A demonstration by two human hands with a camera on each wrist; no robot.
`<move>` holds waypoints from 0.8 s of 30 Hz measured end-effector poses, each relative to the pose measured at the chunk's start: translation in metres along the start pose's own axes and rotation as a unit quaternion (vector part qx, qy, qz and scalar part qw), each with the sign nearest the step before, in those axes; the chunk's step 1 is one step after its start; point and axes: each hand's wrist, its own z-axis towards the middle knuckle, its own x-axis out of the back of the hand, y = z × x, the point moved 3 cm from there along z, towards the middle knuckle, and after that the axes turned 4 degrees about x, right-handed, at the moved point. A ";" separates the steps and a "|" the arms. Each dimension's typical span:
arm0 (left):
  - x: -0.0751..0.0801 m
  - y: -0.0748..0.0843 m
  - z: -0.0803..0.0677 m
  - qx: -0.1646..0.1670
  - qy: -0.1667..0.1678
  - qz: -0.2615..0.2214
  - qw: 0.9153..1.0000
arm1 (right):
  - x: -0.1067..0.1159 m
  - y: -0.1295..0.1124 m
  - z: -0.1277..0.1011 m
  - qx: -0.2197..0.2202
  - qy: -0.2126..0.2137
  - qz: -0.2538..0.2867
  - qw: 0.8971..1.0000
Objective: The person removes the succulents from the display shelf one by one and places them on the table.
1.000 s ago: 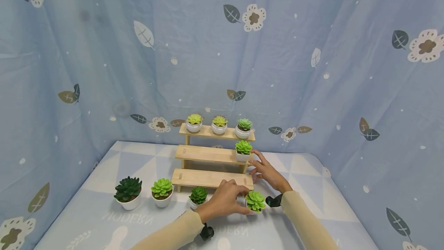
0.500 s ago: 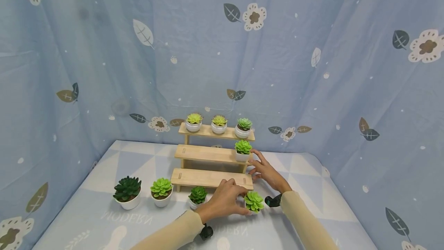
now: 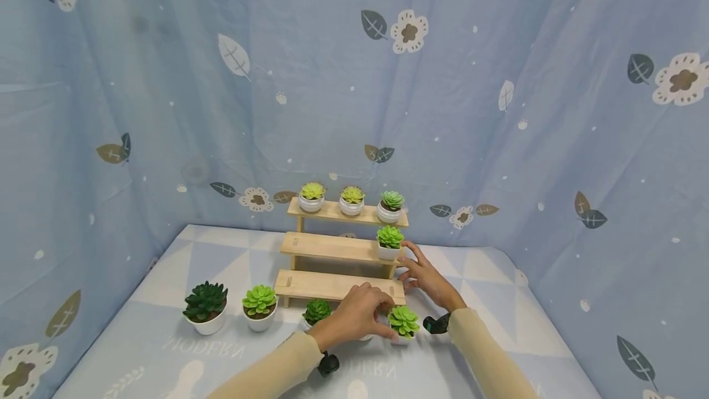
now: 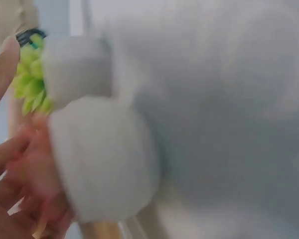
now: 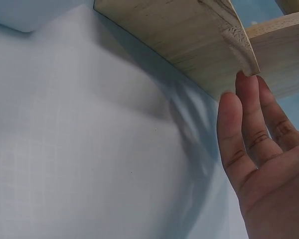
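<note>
Left hand (image 3: 354,316) grips small white-potted light-green succulent (image 3: 404,321) before three-tier wooden stand (image 3: 332,286); right hand (image 3: 426,274), fingers straight, touches stand's right end.

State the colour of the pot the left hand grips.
White pot, clearest in the left wrist view.

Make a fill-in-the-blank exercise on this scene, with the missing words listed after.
1. The top shelf of the wooden stand holds ___ potted succulents.
2. The left hand grips a light green succulent in a ___ pot.
3. The right hand rests by the stand with straight ___.

Missing words: three; white; fingers
</note>
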 end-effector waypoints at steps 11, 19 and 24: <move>0.051 -0.011 0.009 0.038 0.050 -0.135 0.989 | -0.003 -0.001 -0.002 0.002 0.003 0.009 1.000; 0.071 -0.022 0.022 0.053 0.074 -0.192 0.977 | -0.003 0.001 0.000 0.001 0.002 0.018 1.000; 0.075 -0.031 0.028 0.090 0.081 -0.215 0.969 | -0.002 0.003 0.003 0.002 -0.001 0.021 1.000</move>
